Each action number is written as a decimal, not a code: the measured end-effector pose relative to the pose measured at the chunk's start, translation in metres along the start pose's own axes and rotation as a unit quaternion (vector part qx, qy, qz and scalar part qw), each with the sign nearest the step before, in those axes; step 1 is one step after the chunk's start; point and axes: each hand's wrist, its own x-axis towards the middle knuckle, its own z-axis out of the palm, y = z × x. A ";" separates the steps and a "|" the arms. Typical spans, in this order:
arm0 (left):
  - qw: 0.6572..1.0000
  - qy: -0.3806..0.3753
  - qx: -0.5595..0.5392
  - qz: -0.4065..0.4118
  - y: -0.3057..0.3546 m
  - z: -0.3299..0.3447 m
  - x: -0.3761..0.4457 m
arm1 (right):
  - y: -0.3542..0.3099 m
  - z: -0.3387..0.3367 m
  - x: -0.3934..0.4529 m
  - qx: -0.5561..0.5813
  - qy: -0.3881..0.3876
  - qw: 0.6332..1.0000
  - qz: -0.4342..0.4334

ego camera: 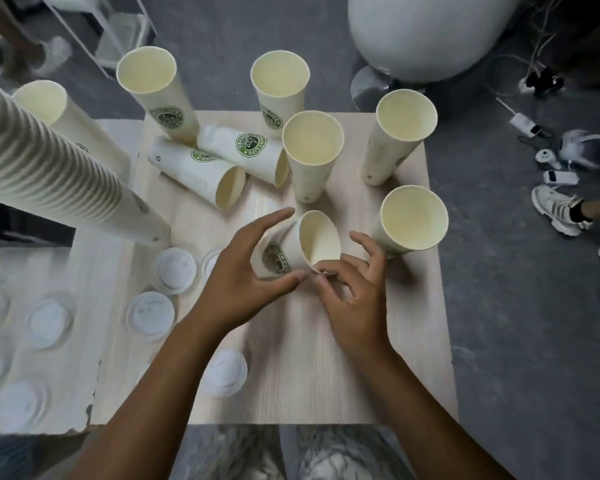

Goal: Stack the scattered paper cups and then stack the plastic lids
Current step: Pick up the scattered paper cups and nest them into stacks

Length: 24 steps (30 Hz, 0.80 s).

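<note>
Pale wood-grain table, upright paper cups from twelve to three o'clock, two cups lying on their sides at eleven, tall cup stack at ten, white plastic lids scattered at eight.

Matt paper cups and white plastic lids on pale wood-grain table.
</note>
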 end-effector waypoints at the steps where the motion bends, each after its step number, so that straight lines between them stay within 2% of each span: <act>1: 1.000 -0.008 -0.009 -0.003 0.002 -0.004 -0.004 | -0.004 -0.002 -0.004 0.002 -0.013 1.000 -0.009; 8: 0.998 0.029 -0.059 -0.022 -0.001 -0.034 -0.039 | -0.039 0.003 -0.018 0.043 -0.089 0.995 -0.002; 13: 0.990 0.089 -0.100 -0.046 0.002 -0.061 -0.068 | -0.074 0.014 -0.016 0.178 -0.149 0.971 0.054; 15: 0.986 0.119 -0.106 -0.051 0.001 -0.076 -0.088 | -0.085 0.023 -0.017 0.195 -0.187 0.961 0.063; 19: 0.973 0.183 -0.120 -0.075 -0.003 -0.105 -0.137 | -0.116 0.052 -0.028 0.163 -0.284 0.945 0.020; 24: 0.939 0.295 -0.151 -0.091 -0.011 -0.160 -0.210 | -0.181 0.111 -0.056 0.144 -0.382 0.912 -0.037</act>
